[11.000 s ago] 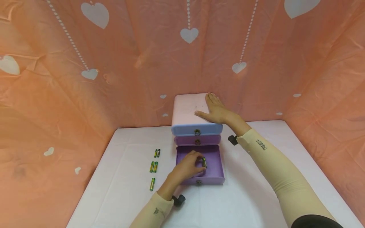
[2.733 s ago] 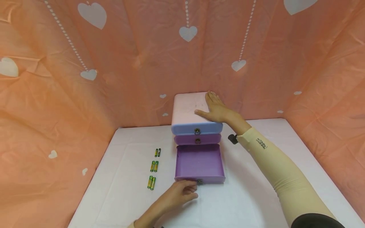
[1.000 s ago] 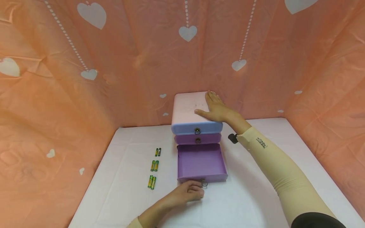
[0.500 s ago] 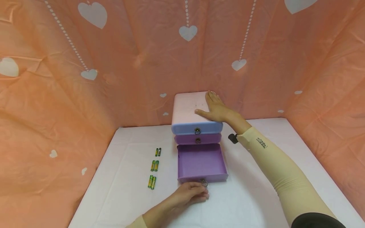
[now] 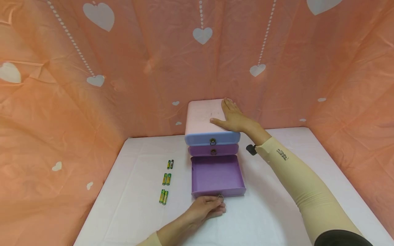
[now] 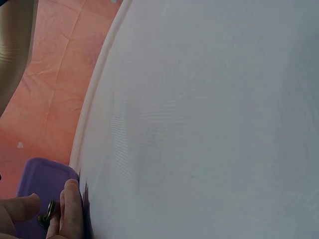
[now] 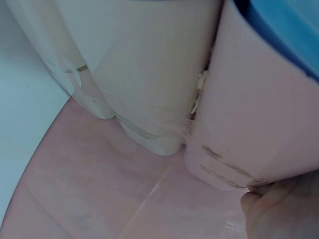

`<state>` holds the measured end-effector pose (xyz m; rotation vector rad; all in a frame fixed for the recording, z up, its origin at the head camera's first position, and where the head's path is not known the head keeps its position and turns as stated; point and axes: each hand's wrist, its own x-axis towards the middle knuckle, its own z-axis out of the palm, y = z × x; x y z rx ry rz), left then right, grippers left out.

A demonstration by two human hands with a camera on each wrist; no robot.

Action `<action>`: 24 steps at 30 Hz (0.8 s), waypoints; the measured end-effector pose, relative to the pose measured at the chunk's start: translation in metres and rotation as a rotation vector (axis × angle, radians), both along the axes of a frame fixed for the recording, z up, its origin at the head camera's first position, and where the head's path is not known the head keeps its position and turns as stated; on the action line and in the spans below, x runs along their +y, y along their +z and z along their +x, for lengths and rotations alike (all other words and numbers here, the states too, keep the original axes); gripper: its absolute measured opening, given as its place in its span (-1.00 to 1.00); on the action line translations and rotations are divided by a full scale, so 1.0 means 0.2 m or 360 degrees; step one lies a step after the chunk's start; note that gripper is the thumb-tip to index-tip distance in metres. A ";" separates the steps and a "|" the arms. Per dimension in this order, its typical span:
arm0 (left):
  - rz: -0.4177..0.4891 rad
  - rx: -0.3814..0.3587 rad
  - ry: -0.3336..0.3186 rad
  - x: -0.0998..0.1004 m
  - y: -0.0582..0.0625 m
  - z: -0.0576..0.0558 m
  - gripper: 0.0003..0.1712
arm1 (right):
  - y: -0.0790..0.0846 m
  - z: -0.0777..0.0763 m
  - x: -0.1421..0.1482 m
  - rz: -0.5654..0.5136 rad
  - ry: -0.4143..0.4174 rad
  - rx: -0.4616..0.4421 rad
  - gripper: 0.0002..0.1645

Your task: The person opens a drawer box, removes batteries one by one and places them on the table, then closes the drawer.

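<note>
A small drawer unit with a pink top (image 5: pixel 203 118) stands against the back cloth. Its bottom purple drawer (image 5: pixel 217 177) is pulled out and its inside is bare. My left hand (image 5: pixel 201 210) is at the front of that drawer, its fingers on the raised metal ring pull (image 5: pixel 220 197). In the left wrist view the ring pull (image 6: pixel 50 208) sits between thumb and fingers. My right hand (image 5: pixel 234 119) lies spread over the right side of the pink top. Only part of the right hand (image 7: pixel 284 206) shows in the right wrist view, at the casing's edge.
Left of the drawer, green-and-yellow batteries lie in three pairs: a far pair (image 5: pixel 170 164), a middle pair (image 5: pixel 167 179) and a near pair (image 5: pixel 163 197). The blue top drawer (image 5: pixel 212 138) and purple middle drawer (image 5: pixel 226 150) are closed. White cloth (image 5: pixel 138 205) covers the table.
Earlier my left hand held a battery inside the drawer; that battery now lies in the near pair. Since then the hand has moved to the ring pull, now raised. The right hand stays put.
</note>
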<state>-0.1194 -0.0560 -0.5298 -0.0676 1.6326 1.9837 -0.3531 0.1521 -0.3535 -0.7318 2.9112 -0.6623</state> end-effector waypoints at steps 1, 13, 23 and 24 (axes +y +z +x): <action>0.0000 -0.0001 0.0015 0.00 0.00 0.00 -0.66 | 0.00 0.00 0.00 0.0001 0.0002 -0.0001 0.35; 0.0016 0.0050 0.0073 0.00 -0.03 -0.02 -0.66 | 0.00 0.00 0.00 0.0005 0.0005 -0.0014 0.35; -0.0005 0.0077 0.0121 0.01 -0.03 -0.01 -0.72 | 0.01 0.00 0.00 -0.0004 0.0009 -0.0008 0.35; -0.0012 0.0081 0.0123 0.02 -0.03 -0.02 -0.72 | 0.01 0.00 0.00 -0.0006 0.0009 -0.0012 0.35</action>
